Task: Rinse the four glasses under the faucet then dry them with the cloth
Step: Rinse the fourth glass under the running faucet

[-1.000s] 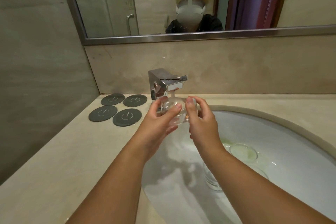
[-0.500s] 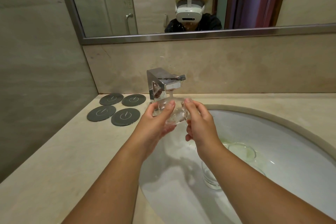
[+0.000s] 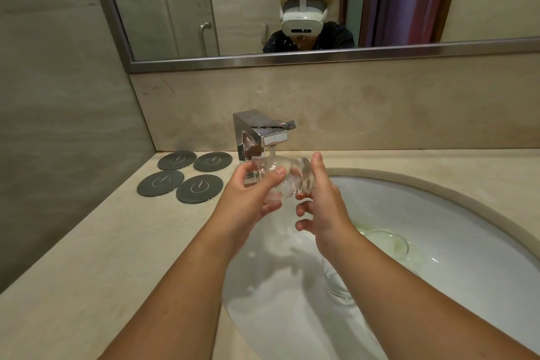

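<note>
just changed: the held glass has turned in the stream, and the right hand has eased from reaching over its top to lying straight-fingered against its right end.
left hand: thumb and fingers curled round the held glass, carrying it.
right hand: fingers straight, the upper ones touching the glass, the lower ones spread free below it.
faucet: running; water falls onto the held glass, which lies tilted on its side just under the spout.
meaning for the task: this looks like the middle of rinsing one glass, turned so water reaches all round. drying is not yet begun and no cloth is in view.
sink: holds an upright glass, partly behind the right forearm, and a second glass further right with a greenish tint. whether either holds water i cannot tell.
count: three glasses show; the fourth is not seen.
coasters: four dark ones on the counter, left of the faucet, nothing on them.
</note>
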Motion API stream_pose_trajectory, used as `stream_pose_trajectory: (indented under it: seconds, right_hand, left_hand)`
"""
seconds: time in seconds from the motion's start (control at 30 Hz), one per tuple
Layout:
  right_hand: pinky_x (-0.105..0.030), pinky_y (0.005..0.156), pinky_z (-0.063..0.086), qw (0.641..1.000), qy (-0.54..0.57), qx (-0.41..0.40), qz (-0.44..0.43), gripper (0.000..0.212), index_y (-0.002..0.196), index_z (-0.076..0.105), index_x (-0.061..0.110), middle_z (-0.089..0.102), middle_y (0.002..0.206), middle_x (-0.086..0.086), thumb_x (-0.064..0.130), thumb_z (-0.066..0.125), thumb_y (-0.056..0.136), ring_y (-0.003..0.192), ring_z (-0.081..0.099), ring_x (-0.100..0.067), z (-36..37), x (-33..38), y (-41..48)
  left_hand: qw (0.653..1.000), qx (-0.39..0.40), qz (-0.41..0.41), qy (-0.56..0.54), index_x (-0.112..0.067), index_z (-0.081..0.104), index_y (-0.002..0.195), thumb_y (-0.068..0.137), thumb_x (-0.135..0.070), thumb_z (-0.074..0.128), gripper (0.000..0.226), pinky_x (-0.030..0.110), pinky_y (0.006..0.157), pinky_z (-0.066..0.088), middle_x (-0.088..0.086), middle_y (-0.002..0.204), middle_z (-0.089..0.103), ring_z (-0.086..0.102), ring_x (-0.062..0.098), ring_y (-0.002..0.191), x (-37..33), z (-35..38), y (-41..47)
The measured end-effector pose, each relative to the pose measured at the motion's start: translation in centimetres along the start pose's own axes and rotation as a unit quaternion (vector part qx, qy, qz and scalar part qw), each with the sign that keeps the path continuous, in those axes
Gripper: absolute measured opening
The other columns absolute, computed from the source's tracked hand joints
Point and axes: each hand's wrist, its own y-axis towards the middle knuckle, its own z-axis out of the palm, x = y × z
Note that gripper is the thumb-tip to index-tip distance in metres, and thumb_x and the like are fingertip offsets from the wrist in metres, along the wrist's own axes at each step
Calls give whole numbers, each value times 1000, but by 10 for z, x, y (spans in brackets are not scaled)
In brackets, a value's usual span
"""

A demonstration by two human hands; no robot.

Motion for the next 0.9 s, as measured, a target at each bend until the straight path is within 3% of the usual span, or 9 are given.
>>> stream_pose_trajectory:
  seconds: [0.13, 0.3, 0.4, 0.5, 0.6, 0.77, 0.9]
  right_hand:
    - [-27, 48, 41, 1000, 15, 8, -22, 47, 108, 76, 27, 56, 83, -5, 69, 57, 98, 56, 48, -15, 0, -2, 1]
    - [-28, 48, 39, 999, 15, -22, -35, 59, 103, 76, 20, 49, 71, -2, 74, 54, 96, 51, 42, -14, -1, -2, 1]
    - [-27, 47, 38, 999, 7, -29, -26, 66, 105, 75, 19, 46, 67, 2, 79, 52, 93, 50, 41, -14, -2, -2, 0]
    - [-27, 48, 35, 1000, 11, -17, -15, 71, 106, 74, 19, 41, 66, 3, 83, 49, 91, 48, 37, -13, 0, 1, -1]
    - [-27, 50, 34, 1000, 8, 1, -7, 66, 106, 75, 26, 41, 67, 3, 84, 48, 90, 50, 36, -12, 1, 1, -3]
    - [-27, 48, 34, 1000, 10, -7, -23, 54, 99, 75, 24, 41, 56, 10, 75, 59, 92, 48, 36, -12, 0, 1, -4]
    - [-27, 47, 36, 999, -2, -32, -32, 63, 98, 74, 17, 45, 57, 10, 78, 62, 88, 51, 39, -13, -1, 0, -3]
  left_hand:
    - [1000, 12, -4, 0, -27, 61, 133, 81, -44, 90, 62, 33, 86, 60, 11, 122, 78, 77, 24, 105, 0, 0, -1]
    - [999, 47, 14, 11, -42, 53, 142, 69, -43, 96, 85, 33, 96, 59, 3, 136, 68, 70, 16, 124, 4, 1, -1]
    - [998, 34, 43, 33, -52, 56, 130, 73, -33, 93, 71, 31, 93, 60, 0, 132, 67, 70, 13, 123, 3, 1, -2]
    - [997, 7, 61, 41, -46, 59, 126, 87, -27, 89, 53, 30, 87, 62, 1, 122, 74, 75, 13, 114, 1, 1, -1]
    - [997, -13, 59, 41, -40, 60, 123, 87, -33, 87, 46, 33, 85, 63, 3, 115, 79, 78, 16, 106, 2, 2, -1]
    - [1000, -4, 17, 10, -33, 59, 134, 67, -56, 89, 78, 33, 86, 63, 8, 124, 77, 78, 21, 106, 2, 2, 0]
    - [999, 32, 6, 17, -34, 49, 149, 71, -49, 95, 91, 32, 93, 59, 3, 135, 71, 74, 16, 118, 2, 3, -2]
